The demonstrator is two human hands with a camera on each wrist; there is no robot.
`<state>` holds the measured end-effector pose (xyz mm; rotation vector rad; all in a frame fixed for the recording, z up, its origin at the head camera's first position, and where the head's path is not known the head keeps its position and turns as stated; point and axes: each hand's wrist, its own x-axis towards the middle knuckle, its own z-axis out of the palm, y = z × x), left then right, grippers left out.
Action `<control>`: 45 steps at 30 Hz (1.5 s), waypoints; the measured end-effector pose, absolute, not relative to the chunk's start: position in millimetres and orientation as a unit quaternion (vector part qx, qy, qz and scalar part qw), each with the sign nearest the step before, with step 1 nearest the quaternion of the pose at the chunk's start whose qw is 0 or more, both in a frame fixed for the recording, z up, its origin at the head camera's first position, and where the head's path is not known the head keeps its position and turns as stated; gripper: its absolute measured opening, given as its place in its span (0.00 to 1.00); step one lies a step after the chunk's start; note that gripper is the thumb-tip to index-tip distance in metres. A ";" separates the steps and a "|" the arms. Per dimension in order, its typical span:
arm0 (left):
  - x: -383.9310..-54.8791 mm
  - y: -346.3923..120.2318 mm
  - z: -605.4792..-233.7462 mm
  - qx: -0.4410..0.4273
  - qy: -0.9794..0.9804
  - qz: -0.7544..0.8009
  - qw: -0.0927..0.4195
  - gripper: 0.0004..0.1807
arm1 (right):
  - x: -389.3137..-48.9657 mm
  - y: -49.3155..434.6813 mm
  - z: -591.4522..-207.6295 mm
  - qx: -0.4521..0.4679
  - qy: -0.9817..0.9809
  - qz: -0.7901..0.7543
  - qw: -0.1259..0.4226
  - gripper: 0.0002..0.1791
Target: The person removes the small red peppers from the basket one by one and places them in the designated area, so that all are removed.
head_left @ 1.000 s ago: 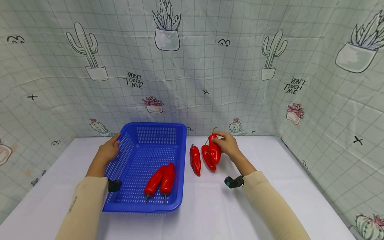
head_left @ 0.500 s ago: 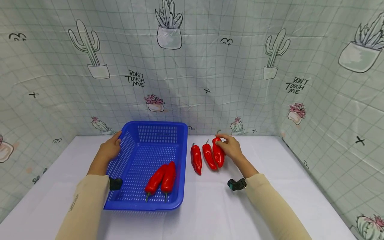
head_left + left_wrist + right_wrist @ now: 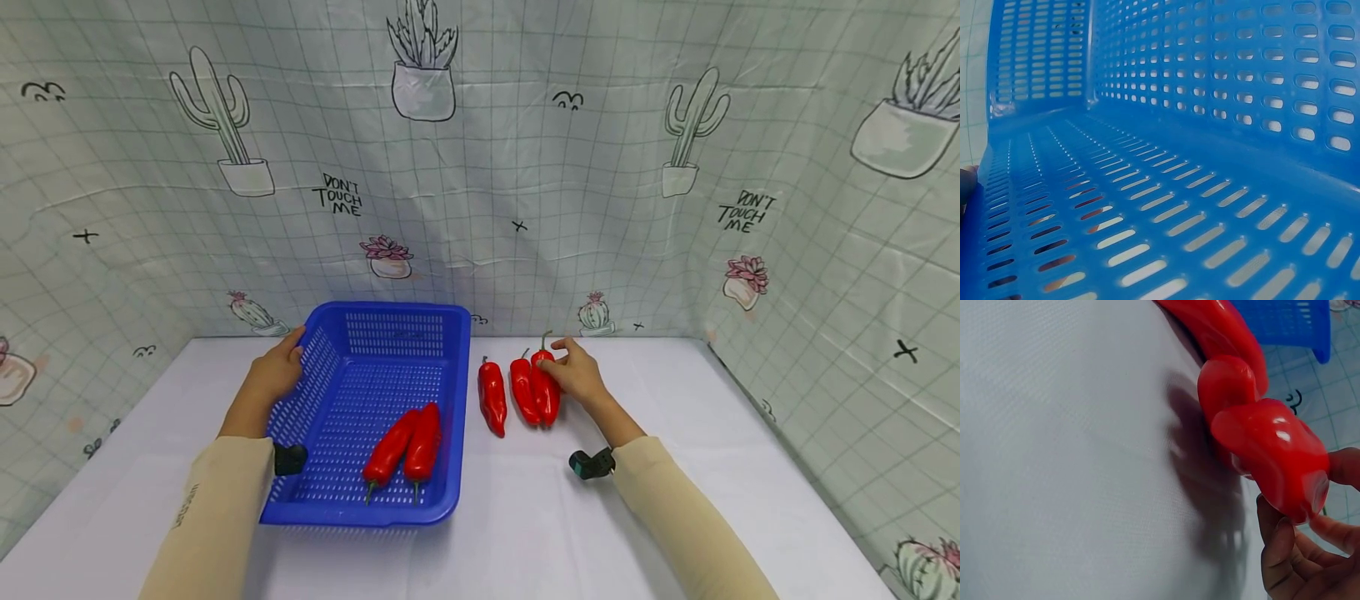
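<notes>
In the head view my left hand [image 3: 275, 372] grips the left rim of a blue plastic basket [image 3: 465, 400] with slotted walls and floor. Two red peppers [image 3: 390, 446] with green stems lie inside, at its front right. Seen from the left wrist, the basket [image 3: 1210, 140] fills most of the view. My right hand [image 3: 579, 375] pinches a red pepper [image 3: 545, 392] near its stem end, right of the basket. That pepper [image 3: 1285, 450] is between thumb and fingers in the right wrist view. A second loose pepper [image 3: 523, 392] lies directly beside it, partly overlapped by it.
Another red pepper [image 3: 492, 397] lies between the basket and that pair. Everything stands on a white tabletop [image 3: 510, 517]. A checked cloth backdrop [image 3: 480, 167] with cactus drawings rises behind and at both sides.
The pepper in my right hand has come off the middle pepper, shifted slightly right, then lowered close beside it. My left hand keeps its hold on the basket.
</notes>
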<state>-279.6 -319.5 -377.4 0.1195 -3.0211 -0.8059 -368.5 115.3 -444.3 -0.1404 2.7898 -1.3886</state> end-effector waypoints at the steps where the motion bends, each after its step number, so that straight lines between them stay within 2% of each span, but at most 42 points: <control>1: -279.3 -319.3 -377.3 0.039 -0.965 -0.259 0.006 0.27 | -369.7 115.7 -445.6 -0.043 0.896 -0.443 0.014 0.26; 25: -278.0 -319.3 -378.7 0.042 -0.963 -0.267 0.006 0.27 | -365.6 121.8 -446.5 -0.039 0.918 -0.391 0.045 0.26; 36: -279.0 -321.2 -380.9 0.040 -0.964 -0.262 0.008 0.27 | -371.6 149.4 -441.3 -0.012 0.938 -0.344 0.025 0.27; 45: -282.2 -321.5 -379.0 0.048 -0.962 -0.269 -0.001 0.27 | -377.9 178.7 -411.7 -0.019 0.945 -0.325 -0.019 0.29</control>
